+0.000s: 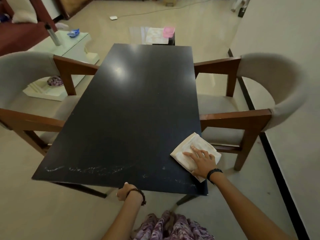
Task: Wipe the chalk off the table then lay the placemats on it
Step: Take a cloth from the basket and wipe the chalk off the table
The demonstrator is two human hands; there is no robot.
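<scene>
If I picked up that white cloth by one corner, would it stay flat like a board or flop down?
It would probably flop. The cloth lies folded in soft layers under the right hand, with rumpled edges. It likely weighs little, since it looks thin. Pushed, it should slide easily on the shiny table.

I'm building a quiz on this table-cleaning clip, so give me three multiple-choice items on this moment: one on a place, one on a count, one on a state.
1. Where does the cloth lie on the table?
A. far left corner
B. near right corner
C. centre

2. How many chairs flank the table?
A. two
B. four
C. none

3. How is the chalk now?
A. all wiped off
B. smeared along the near edge
C. covering the far end

Answers:
1 B, the right hand presses it there.
2 A, one on each side.
3 B, white streaks remain near the left hand.
</scene>
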